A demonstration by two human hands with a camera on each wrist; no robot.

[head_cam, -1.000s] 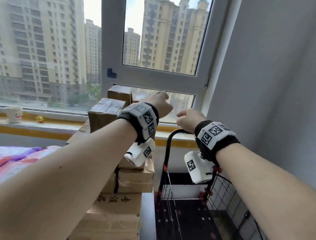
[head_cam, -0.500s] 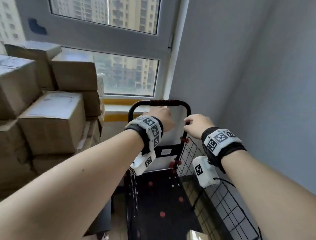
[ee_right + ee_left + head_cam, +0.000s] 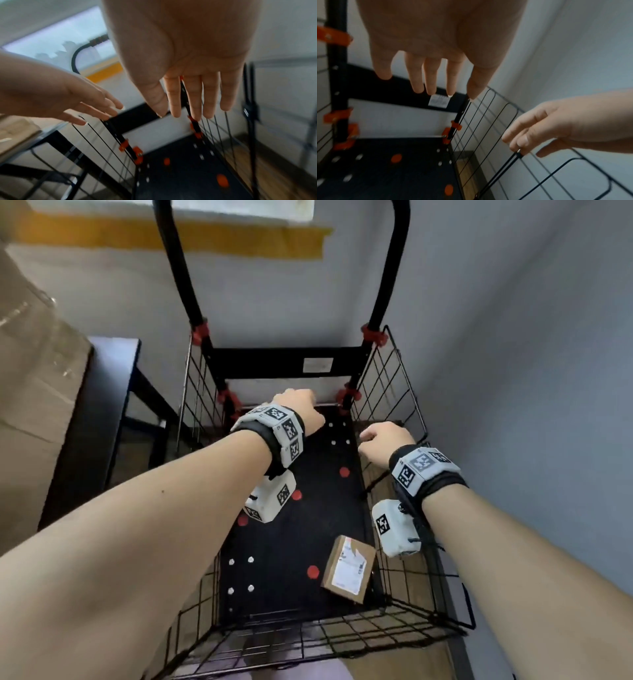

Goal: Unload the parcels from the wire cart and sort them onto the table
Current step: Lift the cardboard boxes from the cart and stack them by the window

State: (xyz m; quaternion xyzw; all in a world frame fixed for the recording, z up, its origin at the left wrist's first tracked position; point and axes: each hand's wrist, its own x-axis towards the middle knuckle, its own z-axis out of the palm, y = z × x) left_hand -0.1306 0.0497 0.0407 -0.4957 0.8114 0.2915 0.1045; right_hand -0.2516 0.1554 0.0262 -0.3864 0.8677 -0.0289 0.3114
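One parcel [image 3: 348,569] is lying on the cart's [image 3: 387,626] black floor, in the near right corner, tilted against the right wire wall. Both hands are hanging over the cart with nothing in them. The left hand [image 3: 301,409] is hovering above the far end of the floor, near the handle posts, its fingers [image 3: 430,78] hanging straight and slightly spread. The right hand [image 3: 385,440] is reaching over the right wall's top edge, fingers [image 3: 193,97] stretched out straight and close together. Left of the cart, a dark table [image 3: 102,412] is carrying brown boxes [image 3: 37,392].
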